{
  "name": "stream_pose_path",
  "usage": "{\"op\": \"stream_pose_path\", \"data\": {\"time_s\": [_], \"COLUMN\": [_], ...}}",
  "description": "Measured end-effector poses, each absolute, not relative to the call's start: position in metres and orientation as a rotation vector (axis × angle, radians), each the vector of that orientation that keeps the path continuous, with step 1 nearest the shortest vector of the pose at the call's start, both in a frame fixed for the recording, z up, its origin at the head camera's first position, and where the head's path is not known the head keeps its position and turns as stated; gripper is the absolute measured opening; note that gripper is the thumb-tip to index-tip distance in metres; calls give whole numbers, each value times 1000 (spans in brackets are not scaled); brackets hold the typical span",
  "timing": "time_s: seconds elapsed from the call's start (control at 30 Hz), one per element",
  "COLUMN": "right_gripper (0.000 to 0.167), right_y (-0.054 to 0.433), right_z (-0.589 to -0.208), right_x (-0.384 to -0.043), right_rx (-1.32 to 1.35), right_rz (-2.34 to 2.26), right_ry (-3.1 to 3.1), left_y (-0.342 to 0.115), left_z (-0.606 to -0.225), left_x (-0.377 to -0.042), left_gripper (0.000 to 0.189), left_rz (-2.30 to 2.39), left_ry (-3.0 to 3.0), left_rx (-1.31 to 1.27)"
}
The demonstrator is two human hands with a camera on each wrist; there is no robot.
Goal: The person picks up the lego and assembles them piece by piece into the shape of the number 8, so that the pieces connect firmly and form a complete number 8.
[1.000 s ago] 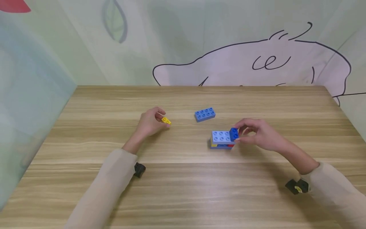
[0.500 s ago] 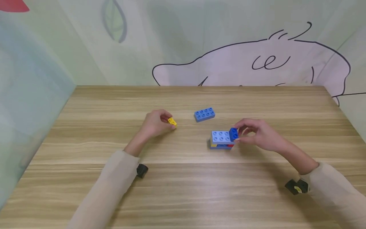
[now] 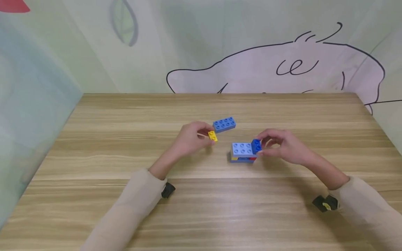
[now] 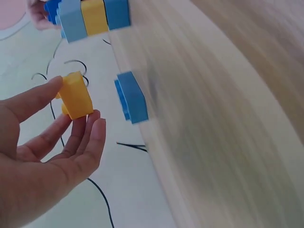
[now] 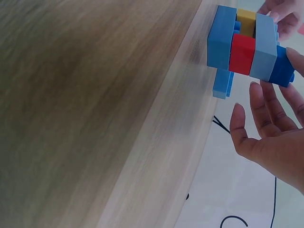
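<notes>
In the head view my left hand (image 3: 191, 138) pinches a small yellow building brick (image 3: 212, 136) between thumb and fingertips, held above the table. To its right stands a block stack: a light blue brick (image 3: 241, 149) on top, yellow and red bricks between, a blue brick (image 3: 242, 161) at the bottom. A dark blue brick (image 3: 256, 146) sits on the stack's right end, and the thumb and fingers of my right hand (image 3: 285, 146) pinch it. The right wrist view shows the red brick (image 5: 242, 53) beneath the light blue layer. Studs of the yellow brick (image 4: 77, 96) face sideways in the left wrist view.
Behind the stack, a loose blue brick (image 3: 224, 124) with two rows of studs lies on the wooden table (image 3: 201, 209). A wall (image 3: 201, 45) with a line drawing rises at the table's far edge.
The left hand has carried the yellow brick rightward, close to the loose blue brick and the stack. The right hand stays on the dark blue brick with no visible movement.
</notes>
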State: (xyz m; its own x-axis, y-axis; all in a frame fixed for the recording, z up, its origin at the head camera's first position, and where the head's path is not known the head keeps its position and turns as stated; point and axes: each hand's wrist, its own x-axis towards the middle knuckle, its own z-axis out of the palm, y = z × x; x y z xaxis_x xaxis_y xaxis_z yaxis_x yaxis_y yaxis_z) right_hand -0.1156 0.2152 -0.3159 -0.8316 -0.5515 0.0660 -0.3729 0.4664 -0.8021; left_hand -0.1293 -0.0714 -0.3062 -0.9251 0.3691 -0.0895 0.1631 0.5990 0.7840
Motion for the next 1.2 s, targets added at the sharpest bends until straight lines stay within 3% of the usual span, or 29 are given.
{"op": "stream_pose_path", "data": {"time_s": [0.5,1.2], "right_gripper": [30,28], "right_y": [214,215], "right_z": [-315,-316], "right_x": [-117,-115], "right_rx": [-790,-823], "right_rz": [-1282,-1305], "right_ry": [2517,2503], "left_y": [-33,-25], "left_z": [-297,-301], "left_x": [-111,-110], "left_gripper": [39,38], "left_rz": [1228,1223], "left_ry": [2517,2473], "left_rx": [651,670]}}
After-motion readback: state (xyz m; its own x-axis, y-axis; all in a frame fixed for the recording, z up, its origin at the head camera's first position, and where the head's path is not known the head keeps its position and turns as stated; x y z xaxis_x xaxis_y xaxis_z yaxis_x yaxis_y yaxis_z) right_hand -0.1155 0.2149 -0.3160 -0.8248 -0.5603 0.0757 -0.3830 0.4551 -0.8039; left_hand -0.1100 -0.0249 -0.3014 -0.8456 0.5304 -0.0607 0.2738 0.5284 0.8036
